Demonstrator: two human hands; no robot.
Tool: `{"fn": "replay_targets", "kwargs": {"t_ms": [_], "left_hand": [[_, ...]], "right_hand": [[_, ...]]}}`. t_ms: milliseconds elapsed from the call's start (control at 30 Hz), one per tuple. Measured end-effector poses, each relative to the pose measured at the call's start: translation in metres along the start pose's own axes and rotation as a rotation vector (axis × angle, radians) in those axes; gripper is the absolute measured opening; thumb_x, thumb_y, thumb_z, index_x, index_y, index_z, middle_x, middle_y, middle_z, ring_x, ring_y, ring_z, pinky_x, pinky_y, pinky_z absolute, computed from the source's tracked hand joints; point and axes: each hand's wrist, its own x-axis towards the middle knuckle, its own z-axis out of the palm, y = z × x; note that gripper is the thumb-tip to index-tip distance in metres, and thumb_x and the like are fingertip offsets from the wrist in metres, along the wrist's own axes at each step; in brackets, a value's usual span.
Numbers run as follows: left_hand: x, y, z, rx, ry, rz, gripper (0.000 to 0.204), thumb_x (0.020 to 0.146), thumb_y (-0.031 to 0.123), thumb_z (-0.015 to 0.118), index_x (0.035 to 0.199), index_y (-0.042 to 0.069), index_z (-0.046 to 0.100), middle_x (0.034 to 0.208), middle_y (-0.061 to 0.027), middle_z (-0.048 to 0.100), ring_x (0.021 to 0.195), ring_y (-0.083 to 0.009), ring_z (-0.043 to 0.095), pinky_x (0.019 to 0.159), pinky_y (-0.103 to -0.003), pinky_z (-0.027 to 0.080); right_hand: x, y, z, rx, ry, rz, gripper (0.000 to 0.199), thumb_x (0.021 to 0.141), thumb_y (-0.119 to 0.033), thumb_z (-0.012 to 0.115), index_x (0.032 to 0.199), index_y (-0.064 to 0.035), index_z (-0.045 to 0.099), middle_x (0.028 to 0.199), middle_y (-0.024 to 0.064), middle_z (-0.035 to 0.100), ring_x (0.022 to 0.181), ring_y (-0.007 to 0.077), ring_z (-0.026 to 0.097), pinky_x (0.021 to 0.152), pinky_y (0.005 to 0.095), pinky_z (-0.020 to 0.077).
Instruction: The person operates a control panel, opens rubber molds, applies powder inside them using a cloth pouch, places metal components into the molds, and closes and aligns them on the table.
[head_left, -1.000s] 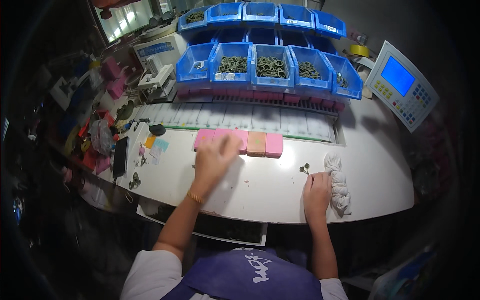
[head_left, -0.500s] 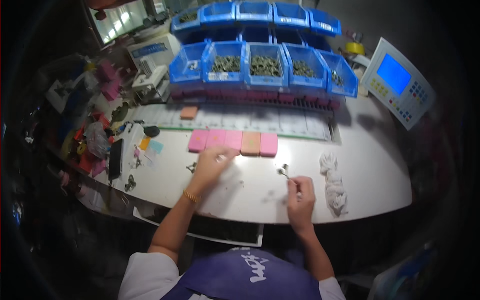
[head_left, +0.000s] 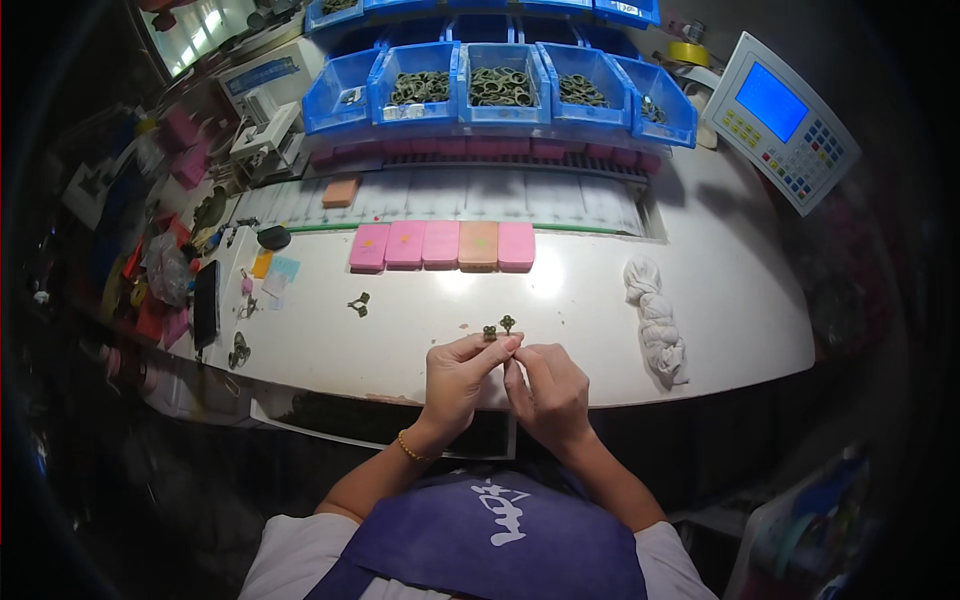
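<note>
Left hand (head_left: 460,384) and right hand (head_left: 552,396) came together since the earlier frame; they now pinch one small dark metal piece (head_left: 508,322) above the tabletop (head_left: 580,310), near its front edge. Perhaps two-sided holding keeps it steady. Five blocks (head_left: 441,244) stand in a row toward the back edge, probably for easy reach. Behind, several blue bins (head_left: 505,115) contain dark rings (head_left: 500,87).

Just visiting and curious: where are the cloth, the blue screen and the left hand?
Cloth (head_left: 656,320): head view, its twisted middle.
Blue screen (head_left: 772,103): head view, its centre.
Left hand (head_left: 460,380): head view, near the thumb's base.
</note>
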Motion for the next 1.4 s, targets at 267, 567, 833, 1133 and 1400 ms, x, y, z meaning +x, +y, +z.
{"fn": "replay_targets", "kwargs": {"t_ms": [267,567,833,1133,1400], "left_hand": [[-0.004,0.017,-0.026,0.062,0.029,-0.006,0.017,0.093,0.012,0.068,0.098,-0.004,0.074,0.092,-0.0101,0.074,0.086,-0.0132,0.066,0.082,-0.028,0.051],[0.034,0.043,-0.135,0.949,0.362,0.041,0.027,0.096,0.022,0.066,0.078,0.001,0.068,0.063,0.0007,0.061,0.050,-0.0056,0.049,0.047,-0.025,0.038],[0.012,0.039,-0.079,0.650,0.181,-0.160,0.041,0.099,0.033,0.064,0.075,-0.001,0.067,0.059,-0.0008,0.057,0.050,-0.0065,0.047,0.049,-0.026,0.039],[0.015,0.017,-0.027,-0.513,-0.210,-0.496,0.044,0.103,0.042,0.053,0.129,0.006,0.054,0.118,-0.0065,0.062,0.083,-0.0116,0.057,0.076,-0.028,0.049],[0.009,-0.001,-0.008,0.730,-0.187,0.423,0.055,0.069,0.001,0.078,0.122,0.004,0.061,0.118,-0.0144,0.056,0.100,-0.0261,0.063,0.083,-0.035,0.056]], "right_hand": [[-0.027,-0.013,-0.008,0.826,-0.557,0.747,0.032,0.106,-0.025,0.046,0.098,-0.0006,0.064,0.069,0.0047,0.056,0.060,0.0130,0.056,0.056,0.0309,0.0465],[-0.033,-0.013,0.004,0.200,-1.035,0.344,0.039,0.102,-0.036,0.052,0.082,-0.0032,0.061,0.070,0.0192,0.065,0.068,0.0390,0.066,0.066,0.0473,0.0522],[0.090,0.112,0.029,-0.038,-0.317,0.010,0.083,0.075,-0.021,0.082,0.144,-0.0043,0.040,0.129,0.0218,0.052,0.125,0.0401,0.045,0.107,0.0452,0.0379],[0.043,0.080,0.014,0.486,-0.488,0.075,0.098,0.066,-0.029,0.090,0.147,-0.0021,0.040,0.129,0.0179,0.054,0.117,0.0317,0.050,0.107,0.0407,0.0373],[-0.001,0.017,-0.016,1.135,-0.555,0.890,0.069,0.105,-0.029,0.051,0.159,-0.0072,0.014,0.131,0.0133,0.054,0.114,0.0199,0.057,0.099,0.0322,0.0462]]}}
